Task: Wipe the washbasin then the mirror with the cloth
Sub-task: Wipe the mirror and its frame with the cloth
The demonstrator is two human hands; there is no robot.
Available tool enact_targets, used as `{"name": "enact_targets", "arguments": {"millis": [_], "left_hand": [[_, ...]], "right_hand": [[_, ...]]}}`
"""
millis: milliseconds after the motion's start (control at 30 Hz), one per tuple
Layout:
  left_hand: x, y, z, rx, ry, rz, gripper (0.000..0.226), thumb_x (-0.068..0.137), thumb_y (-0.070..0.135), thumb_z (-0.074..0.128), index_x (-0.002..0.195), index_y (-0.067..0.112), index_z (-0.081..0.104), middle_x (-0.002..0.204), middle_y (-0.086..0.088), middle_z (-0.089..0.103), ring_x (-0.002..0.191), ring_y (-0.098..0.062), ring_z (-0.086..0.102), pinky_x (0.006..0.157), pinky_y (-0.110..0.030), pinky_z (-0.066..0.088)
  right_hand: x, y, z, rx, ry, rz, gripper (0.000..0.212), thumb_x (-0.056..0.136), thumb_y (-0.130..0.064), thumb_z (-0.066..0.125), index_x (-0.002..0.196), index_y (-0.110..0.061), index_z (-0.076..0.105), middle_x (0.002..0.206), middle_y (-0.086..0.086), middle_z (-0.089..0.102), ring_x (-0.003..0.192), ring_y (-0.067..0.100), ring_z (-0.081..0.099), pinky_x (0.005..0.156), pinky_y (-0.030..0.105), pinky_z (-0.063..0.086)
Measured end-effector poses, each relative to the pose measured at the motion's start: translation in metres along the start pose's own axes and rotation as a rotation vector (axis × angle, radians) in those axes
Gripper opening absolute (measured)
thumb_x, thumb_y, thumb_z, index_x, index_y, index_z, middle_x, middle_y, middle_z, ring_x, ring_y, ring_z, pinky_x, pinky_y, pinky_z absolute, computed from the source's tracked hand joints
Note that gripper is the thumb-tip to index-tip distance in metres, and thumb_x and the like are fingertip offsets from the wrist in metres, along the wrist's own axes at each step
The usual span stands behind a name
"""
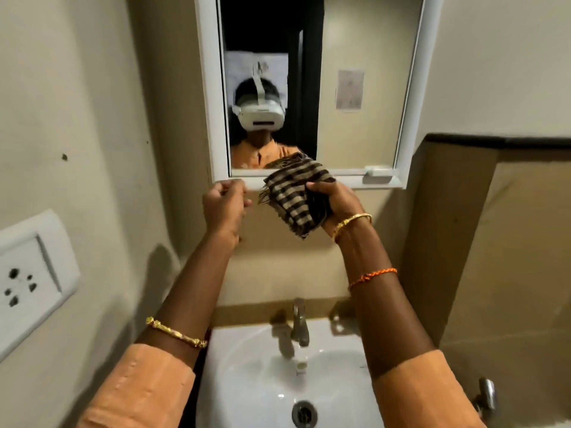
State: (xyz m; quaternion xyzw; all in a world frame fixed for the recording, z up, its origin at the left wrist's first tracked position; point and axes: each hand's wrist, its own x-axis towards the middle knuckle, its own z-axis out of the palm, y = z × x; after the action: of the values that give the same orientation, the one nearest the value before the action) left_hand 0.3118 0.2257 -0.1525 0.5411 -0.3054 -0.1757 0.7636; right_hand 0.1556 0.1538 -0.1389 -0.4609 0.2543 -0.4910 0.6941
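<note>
The cloth [295, 196] sits bunched in the right hand [335, 200], just below the mirror [364, 88]. The left hand [224, 208] beside it is curled, seemingly holding nothing. Spread the cloth flat, then wipe the glass in overlapping strokes. The basin [247, 381] lies below both hands.

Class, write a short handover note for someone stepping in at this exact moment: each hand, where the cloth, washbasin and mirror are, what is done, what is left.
Right hand: grip closed on the folded checked cloth, raised at the mirror's lower frame edge.
Left hand: raised beside it, fingers curled, holding nothing visible.
Washbasin: below, under the tap; whether it has been wiped cannot be told.
Done: cloth brought up to the mirror.
Left: wipe the mirror glass, which the cloth does not clearly touch yet.
</note>
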Motion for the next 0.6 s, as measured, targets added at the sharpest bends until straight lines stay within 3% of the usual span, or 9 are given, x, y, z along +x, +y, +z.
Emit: {"name": "enact_targets", "arguments": {"millis": [100, 233, 300, 400, 500, 600], "left_hand": [[0.024, 0.033, 0.001, 0.144, 0.251, 0.317, 0.004, 0.079, 0.027, 0.056, 0.077, 0.024, 0.057, 0.090, -0.006, 0.068, 0.080, -0.021, 0.062, 0.071, -0.030, 0.047], [0.058, 0.084, 0.007, 0.319, 0.349, 0.617, 0.030, 0.080, 0.026, 0.055, 0.106, 0.013, 0.060, 0.112, -0.013, 0.059, 0.098, -0.029, 0.060, 0.080, -0.037, 0.051], [0.073, 0.111, 0.012, 0.411, 0.359, 0.698, 0.037, 0.085, 0.024, 0.056, 0.119, 0.010, 0.056, 0.120, -0.015, 0.055, 0.108, -0.031, 0.055, 0.087, -0.037, 0.048], [0.093, 0.143, 0.016, 0.520, 0.324, 0.649, 0.046, 0.089, 0.026, 0.056, 0.131, 0.008, 0.049, 0.130, -0.016, 0.052, 0.118, -0.031, 0.050, 0.095, -0.037, 0.042], [0.109, 0.153, 0.016, 0.539, 0.235, 0.611, 0.053, 0.090, 0.032, 0.056, 0.134, 0.005, 0.045, 0.132, -0.017, 0.053, 0.119, -0.032, 0.052, 0.098, -0.038, 0.043], [0.115, 0.157, 0.020, 0.519, 0.177, 0.638, 0.052, 0.090, 0.035, 0.056, 0.133, 0.006, 0.048, 0.128, -0.015, 0.058, 0.115, -0.029, 0.056, 0.092, -0.035, 0.045]], "right_hand": [[-0.007, -0.043, 0.020, 0.031, 0.117, -0.191, 0.029, 0.077, 0.000, 0.064, 0.103, -0.011, 0.061, 0.107, 0.011, 0.067, 0.101, 0.028, 0.063, 0.094, 0.042, 0.052], [-0.020, -0.101, 0.064, 0.052, 0.265, -0.641, 0.028, 0.085, 0.004, 0.050, 0.099, -0.020, 0.055, 0.086, -0.006, 0.059, 0.080, 0.008, 0.059, 0.076, 0.029, 0.056], [-0.021, -0.127, 0.088, -0.035, 0.298, -0.901, 0.032, 0.085, 0.003, 0.050, 0.110, -0.016, 0.054, 0.090, -0.011, 0.057, 0.079, 0.003, 0.057, 0.068, 0.017, 0.053], [-0.011, -0.162, 0.115, -0.290, 0.411, -1.248, 0.044, 0.081, 0.006, 0.052, 0.122, -0.010, 0.055, 0.101, -0.003, 0.062, 0.086, 0.007, 0.058, 0.069, 0.006, 0.046], [0.014, -0.189, 0.127, -0.491, 0.540, -1.471, 0.046, 0.080, 0.007, 0.053, 0.124, -0.008, 0.056, 0.112, 0.012, 0.067, 0.095, 0.026, 0.064, 0.073, 0.027, 0.052], [0.039, -0.210, 0.126, -0.610, 0.614, -1.477, 0.046, 0.079, 0.007, 0.049, 0.122, -0.008, 0.057, 0.117, 0.014, 0.065, 0.099, 0.034, 0.063, 0.075, 0.041, 0.055]]}}
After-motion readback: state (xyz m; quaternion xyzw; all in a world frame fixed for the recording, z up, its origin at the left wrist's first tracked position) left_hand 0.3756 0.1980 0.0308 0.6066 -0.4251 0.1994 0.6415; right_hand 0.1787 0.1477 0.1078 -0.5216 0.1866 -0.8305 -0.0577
